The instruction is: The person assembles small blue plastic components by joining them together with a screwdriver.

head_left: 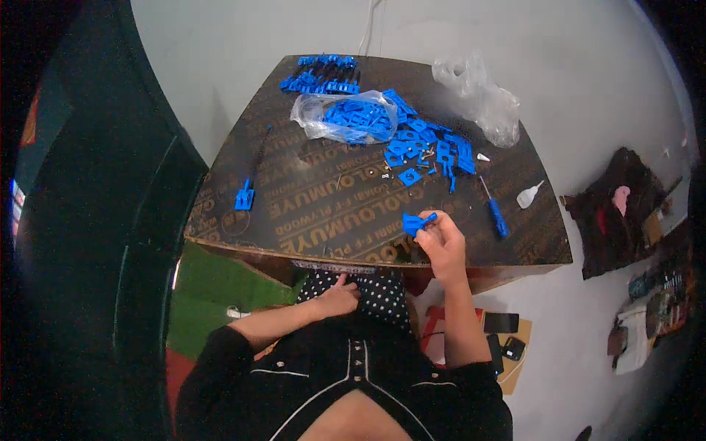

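Note:
My right hand (445, 248) is closed over the table's front edge, its thumb and fingers pinching a small blue plastic part (415, 223). My left hand (339, 300) lies on the polka-dot cloth (386, 298) over my lap, one finger stretched out and nothing held. Beyond my right hand are loose flat blue plastic pieces (409, 176), some with round holes, and small screws (429, 153). A blue-handled screwdriver (498, 217) lies to its right. At the left of the table rests a thin black rod with a blue plastic end piece (245, 197).
A clear bag of blue parts (360, 119) lies on the dark plywood table (309, 198). Behind it are rows of black-and-blue assemblies (321, 76). A crumpled clear plastic bag (482, 99) sits at the back right, and a white nozzle bottle (528, 196) near the right edge.

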The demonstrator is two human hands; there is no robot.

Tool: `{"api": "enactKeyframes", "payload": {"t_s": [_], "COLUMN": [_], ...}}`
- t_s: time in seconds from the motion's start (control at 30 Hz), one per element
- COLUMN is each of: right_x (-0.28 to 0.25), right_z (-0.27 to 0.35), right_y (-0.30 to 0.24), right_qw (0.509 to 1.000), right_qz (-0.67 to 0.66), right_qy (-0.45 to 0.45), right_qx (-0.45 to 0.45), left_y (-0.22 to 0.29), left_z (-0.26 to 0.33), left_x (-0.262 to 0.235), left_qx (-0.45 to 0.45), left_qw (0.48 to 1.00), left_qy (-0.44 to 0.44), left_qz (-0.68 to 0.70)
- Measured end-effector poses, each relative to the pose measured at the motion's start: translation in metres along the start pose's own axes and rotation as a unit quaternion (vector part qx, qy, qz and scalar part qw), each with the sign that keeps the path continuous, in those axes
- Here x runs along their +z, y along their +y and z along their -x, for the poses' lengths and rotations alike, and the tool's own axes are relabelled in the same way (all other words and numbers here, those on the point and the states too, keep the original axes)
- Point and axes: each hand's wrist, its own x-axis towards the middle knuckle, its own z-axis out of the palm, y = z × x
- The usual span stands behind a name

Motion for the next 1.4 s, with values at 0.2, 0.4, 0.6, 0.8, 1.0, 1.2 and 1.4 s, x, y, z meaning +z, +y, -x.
{"api": "enactKeyframes", "payload": {"t_s": [0.2,0.4,0.6,0.8,1.0,1.2,1.4], "right_x": [-0.001,-0.002,-0.001,-0.001,-0.003,0.003,0.003], "right_z": [0.001,0.001,0.001,0.001,0.001,0.003,-0.001], "right_y": [0.003,0.006,0.007,0.004,0.008,-0.003,0.001], "right_qw": [1.000,1.000,0.999,0.999,0.999,0.999,0.994], "right_qz": [0.001,-0.029,-0.041,-0.035,-0.040,-0.015,0.054], "right_qy": [0.002,-0.001,0.002,-0.009,-0.010,-0.022,-0.032], "right_qx": [-0.003,-0.001,-0.008,-0.004,-0.010,-0.037,-0.091], "left_y": [-0.010,-0.014,-0.016,-0.010,0.005,-0.001,-0.030], "left_z": [-0.001,-0.005,0.000,0.018,0.038,0.044,0.017], "left_x": [-0.006,0.022,0.020,-0.054,-0.144,-0.215,-0.233], "left_qx": [0.064,0.064,0.072,-0.042,-0.050,-0.074,-0.212], "left_qw": [0.992,0.992,0.993,0.965,0.883,0.788,0.634], "left_qy": [-0.086,-0.039,0.038,0.087,0.111,0.180,0.314], "left_qz": [0.073,0.097,0.084,0.243,0.454,0.584,0.674]}}
